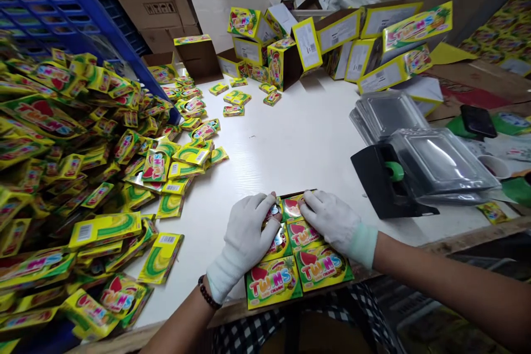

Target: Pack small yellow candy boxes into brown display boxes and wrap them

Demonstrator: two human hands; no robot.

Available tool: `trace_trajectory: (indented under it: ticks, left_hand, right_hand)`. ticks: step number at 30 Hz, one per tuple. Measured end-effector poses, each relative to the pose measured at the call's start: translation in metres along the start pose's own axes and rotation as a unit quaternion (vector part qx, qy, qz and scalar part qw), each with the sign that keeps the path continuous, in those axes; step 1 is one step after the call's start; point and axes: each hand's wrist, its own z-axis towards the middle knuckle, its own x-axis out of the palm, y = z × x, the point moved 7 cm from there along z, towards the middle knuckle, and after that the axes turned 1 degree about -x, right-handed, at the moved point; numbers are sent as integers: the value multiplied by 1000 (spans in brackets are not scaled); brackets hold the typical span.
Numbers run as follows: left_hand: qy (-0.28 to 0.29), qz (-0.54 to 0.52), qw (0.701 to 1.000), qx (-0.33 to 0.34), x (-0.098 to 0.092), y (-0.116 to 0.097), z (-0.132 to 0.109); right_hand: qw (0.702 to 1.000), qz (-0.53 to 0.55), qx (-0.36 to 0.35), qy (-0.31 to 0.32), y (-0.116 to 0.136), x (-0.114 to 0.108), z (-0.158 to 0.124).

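Small yellow-green TWINS packs lie face up in two columns, packed side by side at the table's front edge, with a thin dark rim around them. My left hand, in a white glove, rests on the upper left packs, its thumb and fingers curved apart over them. On the upper right packs lies my right hand, also gloved, its fingertips near the back edge. Neither hand is lifted off the packs. The packs under both palms are partly hidden.
A large heap of loose packs spills from a blue crate at left. Display boxes line the back. At right stand a black tape dispenser and stacked clear plastic trays. A phone lies beyond.
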Motion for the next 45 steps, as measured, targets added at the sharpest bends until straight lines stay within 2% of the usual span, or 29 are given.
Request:
trace_trajectory:
  ticks: [2,4,7,9,12,14,16,18,22,24,26,28,31,33,34,36,38,39,42,44,45]
  left_hand:
    - [-23,-29,999,-15,-5,9,1]
    - [-63,-43,996,-39,-16,30,8]
    - [-116,34,990,-75,-43,78,29]
    - [-124,126,976,-126,-65,117,46]
    - [-84,244,942,-214,-91,170,70]
    - [-26,288,922,-258,-97,196,82]
    - [36,306,907,-287,-96,212,91]
    - [65,312,902,-292,-92,217,95]
    - [63,319,909,-263,-89,208,92]
    - [50,327,908,-255,-93,200,85]
    - [-8,334,903,-270,-107,191,75]
    - [-103,305,905,-279,-124,173,63]
    - [-226,147,932,-244,-131,129,40]
    - [-245,-49,941,-228,-114,98,27]
    - [-232,-187,926,-230,-99,84,21]
    - [-195,-408,858,-246,-64,57,13]
    - [-154,-543,782,-264,-36,34,9]
    - [-138,-583,753,-270,-27,25,8]
    - [-116,-647,703,-271,-21,10,6]
    - [-117,-659,692,-270,-26,7,4]
    - [-118,-662,690,-268,-29,6,3]
  right_hand:
    - [1000,-12,8,15,8,3,0]
    - [1000,-10,20,4,12,4,-2]
    - [999,4,17,-38,14,7,-9]
    - [999,12,-4,-50,16,12,-14]
    - [998,30,-27,-49,18,19,-19]
    - [997,49,-26,-57,18,20,-22]
    - [995,68,-18,-71,18,18,-23]
    - [993,80,-4,-86,15,14,-24]
    - [993,79,24,-80,9,5,-22]
    - [995,72,30,-68,7,1,-19]
    - [996,63,35,-59,6,-1,-15]
    - [996,62,40,-41,4,1,-11]
    - [996,74,43,-9,3,11,-8]
    - [996,85,39,-6,3,16,-9]
    - [995,90,34,-13,3,18,-10]
    - [994,101,22,-33,3,21,-15]
    - [993,113,5,-44,3,25,-21]
    - [992,119,-6,-42,2,28,-23]
    - [989,144,-40,-21,-4,33,-27]
    - [979,195,-59,-18,-12,28,-29]
    - [969,239,-57,-36,-17,21,-29]
